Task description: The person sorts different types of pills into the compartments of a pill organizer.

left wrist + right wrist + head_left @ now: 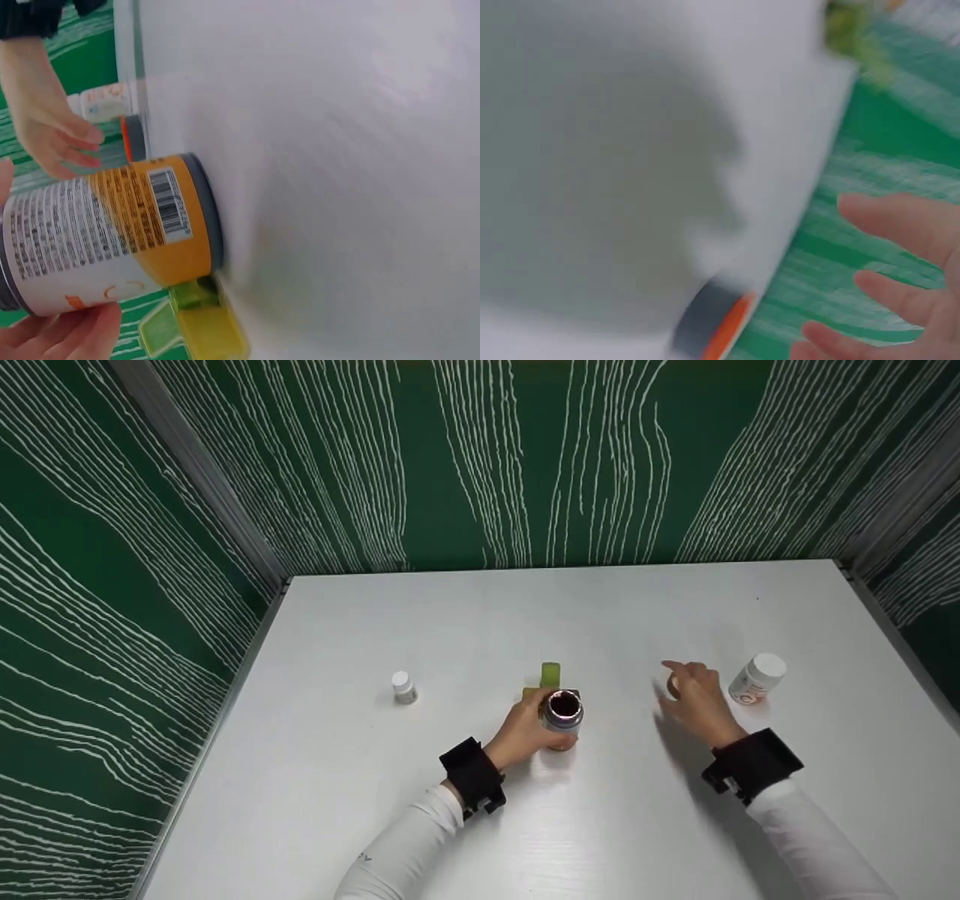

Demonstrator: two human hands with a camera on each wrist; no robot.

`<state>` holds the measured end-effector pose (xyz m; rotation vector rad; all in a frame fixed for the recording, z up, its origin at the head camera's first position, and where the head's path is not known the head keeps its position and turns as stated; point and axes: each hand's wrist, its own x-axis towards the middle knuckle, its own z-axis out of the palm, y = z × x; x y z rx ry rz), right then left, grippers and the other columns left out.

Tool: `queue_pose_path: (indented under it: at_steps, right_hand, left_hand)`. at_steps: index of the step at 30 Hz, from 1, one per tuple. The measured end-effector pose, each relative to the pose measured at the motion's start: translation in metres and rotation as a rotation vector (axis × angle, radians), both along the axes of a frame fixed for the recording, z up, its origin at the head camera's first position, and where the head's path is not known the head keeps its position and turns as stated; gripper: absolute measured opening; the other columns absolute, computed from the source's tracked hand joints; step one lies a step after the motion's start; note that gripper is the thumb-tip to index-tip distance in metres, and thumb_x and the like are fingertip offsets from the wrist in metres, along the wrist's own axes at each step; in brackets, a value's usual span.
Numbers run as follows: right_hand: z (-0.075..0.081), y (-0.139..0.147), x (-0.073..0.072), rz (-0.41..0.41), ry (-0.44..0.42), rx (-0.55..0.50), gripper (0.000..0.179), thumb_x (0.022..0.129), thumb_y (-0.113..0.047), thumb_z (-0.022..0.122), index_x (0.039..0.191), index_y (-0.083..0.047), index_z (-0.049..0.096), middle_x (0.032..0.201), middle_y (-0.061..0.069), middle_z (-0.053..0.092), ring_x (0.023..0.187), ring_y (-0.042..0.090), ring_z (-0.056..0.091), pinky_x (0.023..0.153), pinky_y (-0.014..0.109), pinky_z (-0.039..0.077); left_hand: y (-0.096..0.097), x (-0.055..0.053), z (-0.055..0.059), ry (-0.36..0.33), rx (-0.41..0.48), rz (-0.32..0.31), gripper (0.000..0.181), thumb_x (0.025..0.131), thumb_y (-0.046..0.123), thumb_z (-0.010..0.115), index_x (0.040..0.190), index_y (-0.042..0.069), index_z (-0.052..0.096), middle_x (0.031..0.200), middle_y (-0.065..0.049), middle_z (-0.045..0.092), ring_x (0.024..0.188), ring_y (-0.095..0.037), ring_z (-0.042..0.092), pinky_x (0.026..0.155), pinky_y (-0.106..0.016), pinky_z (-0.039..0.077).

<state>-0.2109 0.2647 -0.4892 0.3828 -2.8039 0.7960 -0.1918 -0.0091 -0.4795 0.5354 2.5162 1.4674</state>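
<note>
My left hand (529, 731) grips an uncapped orange-and-white supplement bottle (112, 232), upright on the table, its fingers and thumb around the sides. A printed label with a barcode covers it, and its base is grey. Seen from above, its open mouth (564, 704) looks dark inside. Just behind the bottle stands a small translucent yellow-green box (551, 674) with a raised flap, partly hidden. Fingers spread, my right hand (697, 701) hovers over the table, left of a white-capped bottle (757, 679), holding nothing visible. Near it is a grey piece with an orange edge (716, 319), its kind unclear.
A small white bottle (404, 688) stands to the left on the white table (315, 810). Green panels (465, 472) with wavy white lines rise along the table's back and sides. The right hand casts a broad shadow (592, 187) on the tabletop.
</note>
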Motion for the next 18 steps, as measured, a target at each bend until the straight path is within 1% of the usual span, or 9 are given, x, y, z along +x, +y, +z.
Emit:
queue_pose_path:
  at_steps: [1, 2, 4, 6, 8, 10, 12, 14, 18]
  right_hand:
    - [0.0, 0.007, -0.003, -0.021, -0.001, 0.056, 0.054, 0.068, 0.002, 0.067, 0.117, 0.011, 0.045, 0.1, 0.04, 0.042, 0.093, 0.054, 0.038, 0.08, 0.058, 0.031]
    - [0.0, 0.012, -0.007, -0.033, -0.027, 0.102, 0.055, 0.069, 0.0, 0.066, 0.118, 0.01, 0.044, 0.101, 0.042, 0.041, 0.093, 0.056, 0.037, 0.077, 0.059, 0.032]
    - [0.001, 0.018, -0.012, -0.037, -0.103, 0.185, 0.057, 0.072, -0.006, 0.065, 0.122, 0.008, 0.042, 0.107, 0.045, 0.037, 0.092, 0.059, 0.036, 0.075, 0.059, 0.034]
    - [0.002, 0.021, -0.018, -0.028, -0.191, 0.226, 0.057, 0.074, -0.011, 0.062, 0.123, 0.008, 0.041, 0.106, 0.045, 0.037, 0.09, 0.058, 0.038, 0.073, 0.059, 0.036]
    - [0.002, 0.021, -0.022, -0.014, -0.248, 0.25, 0.053, 0.073, -0.01, 0.061, 0.12, 0.009, 0.043, 0.1, 0.043, 0.041, 0.085, 0.056, 0.042, 0.068, 0.058, 0.039]
    - [0.003, 0.021, -0.024, -0.002, -0.263, 0.258, 0.047, 0.072, -0.006, 0.059, 0.115, 0.01, 0.047, 0.092, 0.04, 0.045, 0.079, 0.053, 0.045, 0.063, 0.056, 0.041]
    - [0.002, 0.022, -0.025, 0.009, -0.259, 0.25, 0.041, 0.07, -0.002, 0.058, 0.109, 0.011, 0.05, 0.086, 0.037, 0.048, 0.077, 0.051, 0.046, 0.062, 0.055, 0.041]
    - [0.002, 0.022, -0.025, 0.017, -0.271, 0.235, 0.039, 0.07, -0.001, 0.058, 0.106, 0.012, 0.049, 0.085, 0.036, 0.048, 0.077, 0.05, 0.045, 0.063, 0.055, 0.04]
    - [0.002, 0.021, -0.025, 0.044, -0.314, 0.183, 0.04, 0.07, -0.003, 0.061, 0.105, 0.013, 0.048, 0.086, 0.032, 0.049, 0.08, 0.048, 0.045, 0.066, 0.053, 0.039]
  left_hand:
    - [0.001, 0.0, -0.001, 0.007, -0.003, 0.009, 0.071, 0.064, 0.015, 0.078, 0.124, 0.002, 0.044, 0.118, -0.01, 0.054, 0.11, -0.02, 0.048, 0.095, -0.03, 0.034]
    - [0.002, 0.0, -0.001, 0.008, -0.006, 0.018, 0.07, 0.064, 0.016, 0.079, 0.124, 0.002, 0.044, 0.117, -0.01, 0.054, 0.11, -0.019, 0.048, 0.095, -0.029, 0.034]
    - [0.002, 0.0, -0.003, 0.003, -0.011, 0.034, 0.07, 0.064, 0.017, 0.079, 0.123, 0.002, 0.045, 0.118, -0.01, 0.054, 0.11, -0.019, 0.048, 0.095, -0.029, 0.034]
    - [0.002, 0.0, -0.003, 0.003, -0.015, 0.043, 0.07, 0.063, 0.018, 0.079, 0.123, 0.002, 0.046, 0.117, -0.01, 0.054, 0.11, -0.019, 0.048, 0.095, -0.029, 0.034]
    - [0.002, -0.001, -0.004, 0.01, -0.014, 0.044, 0.069, 0.063, 0.018, 0.079, 0.122, 0.002, 0.047, 0.116, -0.01, 0.056, 0.109, -0.019, 0.05, 0.094, -0.028, 0.035]
    - [0.002, -0.001, -0.005, 0.03, -0.016, 0.036, 0.067, 0.064, 0.019, 0.079, 0.12, 0.002, 0.048, 0.114, -0.01, 0.057, 0.106, -0.018, 0.051, 0.092, -0.027, 0.037]
    - [0.002, -0.001, -0.005, 0.049, -0.019, 0.029, 0.065, 0.064, 0.019, 0.079, 0.119, 0.001, 0.05, 0.112, -0.01, 0.058, 0.104, -0.017, 0.053, 0.09, -0.025, 0.038]
    - [0.002, -0.001, -0.005, 0.068, -0.022, 0.025, 0.063, 0.064, 0.018, 0.079, 0.117, 0.001, 0.051, 0.11, -0.01, 0.059, 0.102, -0.016, 0.054, 0.088, -0.023, 0.039]
    - [0.002, -0.002, -0.004, 0.059, -0.03, 0.029, 0.063, 0.063, 0.018, 0.079, 0.117, 0.002, 0.051, 0.11, -0.009, 0.06, 0.102, -0.015, 0.054, 0.088, -0.023, 0.038]
